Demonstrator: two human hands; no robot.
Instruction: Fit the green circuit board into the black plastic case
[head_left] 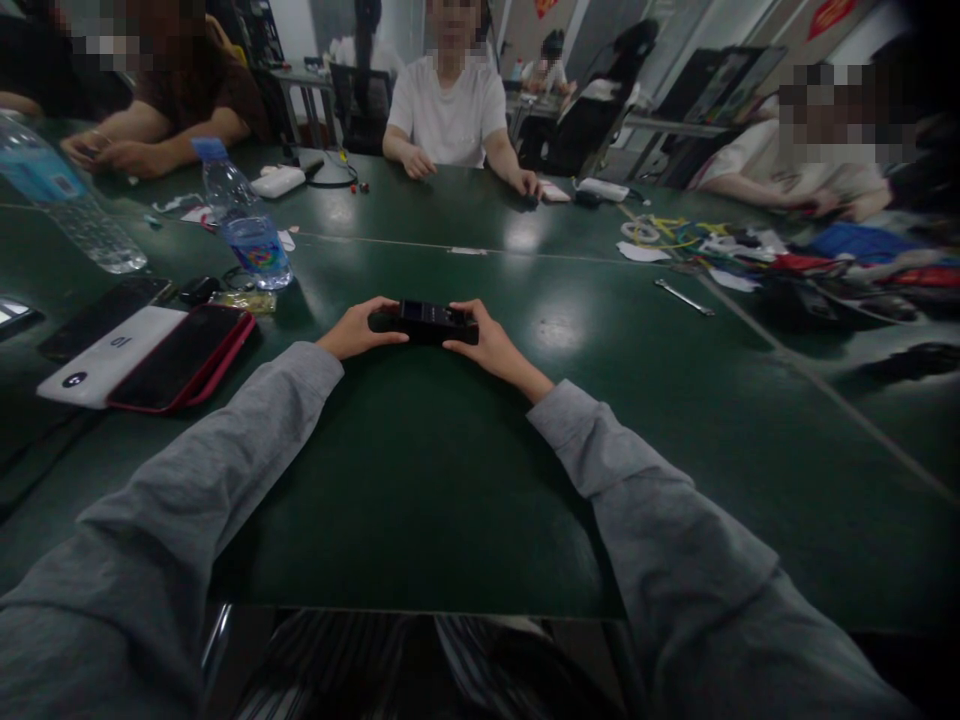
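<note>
In the head view, the person has both hands on a black device [439, 323], which is in front of the body, over the green table [450, 480]. The left hand [366, 332] takes its left end: thumb along the near side, fingers on the far side, half curled, with the device between them. The right hand [484, 342] takes the right end in a similar way, the thumb on the near side and the index finger bent over the upper edge. Whether the device touches the table or is slightly above it, one cannot tell.

For holding it well, it seems good that the two hands share the weight and stay level, so that the device does not turn. The thumbs should press only lightly, and the right index finger should better not push the small controls by accident. What looks like a small screen, on the left part of its face, is best left uncovered.

The space around the hands matters also. The blue-capped bottle [251, 235] and the red-cased phone [184, 355] are near the left forearm, so the left elbow should move with care. The wrench [684, 297] lies well apart, on the right.
</note>
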